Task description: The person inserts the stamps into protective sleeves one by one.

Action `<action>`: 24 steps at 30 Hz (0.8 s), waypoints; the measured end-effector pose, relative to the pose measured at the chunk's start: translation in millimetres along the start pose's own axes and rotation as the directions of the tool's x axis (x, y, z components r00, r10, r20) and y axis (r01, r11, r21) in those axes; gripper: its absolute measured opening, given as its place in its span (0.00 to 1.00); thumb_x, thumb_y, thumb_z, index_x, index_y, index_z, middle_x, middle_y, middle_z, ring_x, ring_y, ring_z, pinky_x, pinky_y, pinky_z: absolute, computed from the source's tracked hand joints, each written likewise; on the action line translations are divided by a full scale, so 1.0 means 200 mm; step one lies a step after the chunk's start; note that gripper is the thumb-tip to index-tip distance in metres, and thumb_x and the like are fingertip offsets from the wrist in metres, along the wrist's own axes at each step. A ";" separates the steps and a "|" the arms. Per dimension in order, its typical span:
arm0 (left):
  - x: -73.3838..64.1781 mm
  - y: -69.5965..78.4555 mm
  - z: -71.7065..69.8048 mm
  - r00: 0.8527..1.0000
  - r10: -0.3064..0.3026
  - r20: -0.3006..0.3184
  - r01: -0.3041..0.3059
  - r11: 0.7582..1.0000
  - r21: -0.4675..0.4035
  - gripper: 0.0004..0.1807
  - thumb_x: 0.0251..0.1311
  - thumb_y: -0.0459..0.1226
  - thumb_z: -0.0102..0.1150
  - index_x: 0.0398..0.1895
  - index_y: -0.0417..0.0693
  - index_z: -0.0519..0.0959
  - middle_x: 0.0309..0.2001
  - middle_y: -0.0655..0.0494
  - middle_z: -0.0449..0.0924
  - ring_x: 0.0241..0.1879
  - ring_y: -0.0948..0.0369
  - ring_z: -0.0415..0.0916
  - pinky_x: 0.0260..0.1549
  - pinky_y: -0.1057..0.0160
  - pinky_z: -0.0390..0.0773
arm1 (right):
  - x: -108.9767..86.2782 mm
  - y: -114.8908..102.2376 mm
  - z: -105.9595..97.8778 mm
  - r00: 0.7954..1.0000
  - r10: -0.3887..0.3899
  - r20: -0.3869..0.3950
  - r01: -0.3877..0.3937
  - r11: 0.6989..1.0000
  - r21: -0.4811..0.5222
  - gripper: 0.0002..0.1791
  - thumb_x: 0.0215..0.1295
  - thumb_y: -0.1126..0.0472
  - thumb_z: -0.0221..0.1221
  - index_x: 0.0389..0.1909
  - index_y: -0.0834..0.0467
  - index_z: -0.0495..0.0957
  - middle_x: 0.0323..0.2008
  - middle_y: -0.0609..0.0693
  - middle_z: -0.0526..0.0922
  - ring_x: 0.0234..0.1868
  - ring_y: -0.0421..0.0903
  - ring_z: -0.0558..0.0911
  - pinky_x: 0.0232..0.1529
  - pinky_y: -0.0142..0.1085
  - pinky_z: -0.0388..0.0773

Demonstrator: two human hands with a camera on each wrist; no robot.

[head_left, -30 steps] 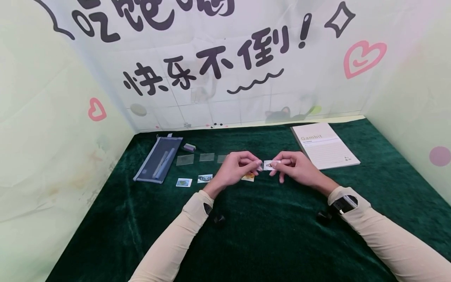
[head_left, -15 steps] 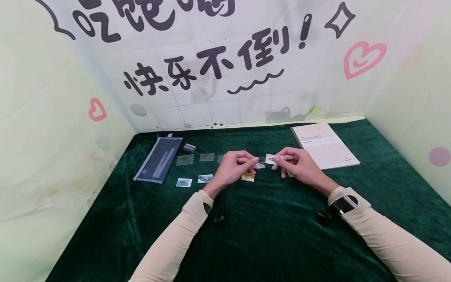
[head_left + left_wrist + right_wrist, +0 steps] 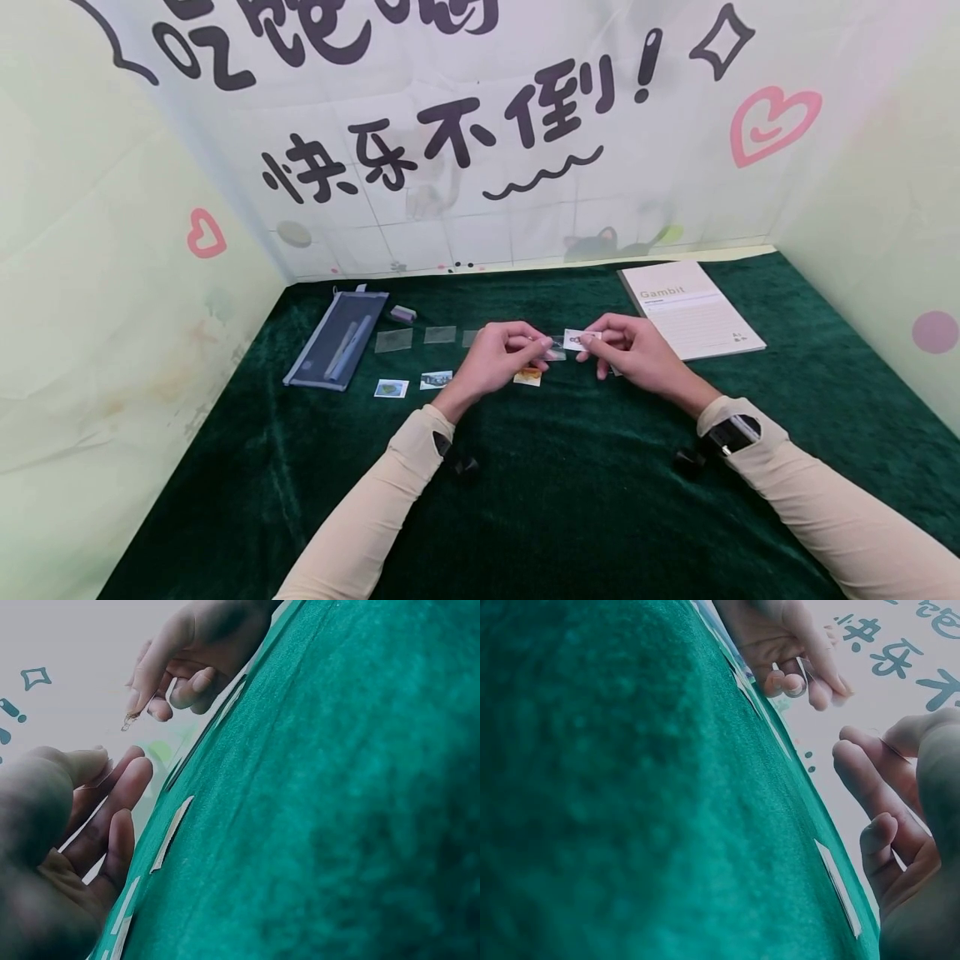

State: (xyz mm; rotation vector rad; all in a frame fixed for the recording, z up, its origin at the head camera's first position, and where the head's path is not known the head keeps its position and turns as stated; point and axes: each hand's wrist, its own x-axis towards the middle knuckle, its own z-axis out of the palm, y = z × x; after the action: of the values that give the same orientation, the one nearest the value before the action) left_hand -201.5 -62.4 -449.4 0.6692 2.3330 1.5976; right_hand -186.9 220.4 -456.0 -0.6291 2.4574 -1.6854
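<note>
One card [image 3: 572,340] in the right hand [image 3: 632,354], near a “Gambit” notepad [image 3: 697,312]

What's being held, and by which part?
The right grip holds a small white rectangular picture card by its right end; the left grip, a thin clear plastic piece by its left end.

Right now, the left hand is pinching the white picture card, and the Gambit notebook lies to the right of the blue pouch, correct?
Not quite: the head view shows the right hand pinching the white picture card. The Gambit notebook does lie to the right of the blue pouch.
</note>
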 end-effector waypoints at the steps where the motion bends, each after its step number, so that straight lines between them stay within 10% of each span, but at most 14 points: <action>1: 0.00 0.00 0.00 1.000 0.000 -0.002 0.000 1.000 -0.003 0.17 0.77 0.52 0.64 0.53 0.51 0.88 0.41 0.55 0.95 0.42 0.60 0.92 0.50 0.61 0.88 | 0.00 0.00 0.00 1.000 -0.002 0.000 0.002 1.000 0.000 0.13 0.83 0.52 0.61 0.52 0.57 0.82 0.40 0.56 0.94 0.27 0.52 0.87 0.26 0.35 0.78; 24: 0.00 0.01 0.01 0.999 -0.005 -0.053 0.005 1.000 -0.004 0.10 0.77 0.47 0.66 0.50 0.55 0.88 0.42 0.53 0.95 0.41 0.60 0.92 0.50 0.60 0.88 | 0.00 0.00 0.00 1.000 -0.019 0.022 0.019 1.000 0.006 0.11 0.82 0.53 0.61 0.52 0.57 0.83 0.39 0.54 0.94 0.27 0.51 0.88 0.29 0.35 0.79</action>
State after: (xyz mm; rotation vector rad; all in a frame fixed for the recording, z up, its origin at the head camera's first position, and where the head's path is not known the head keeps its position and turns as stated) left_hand -200.2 -60.9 -448.8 0.6267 2.3663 1.6364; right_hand -187.3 219.9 -456.1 -0.6688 2.4380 -1.6830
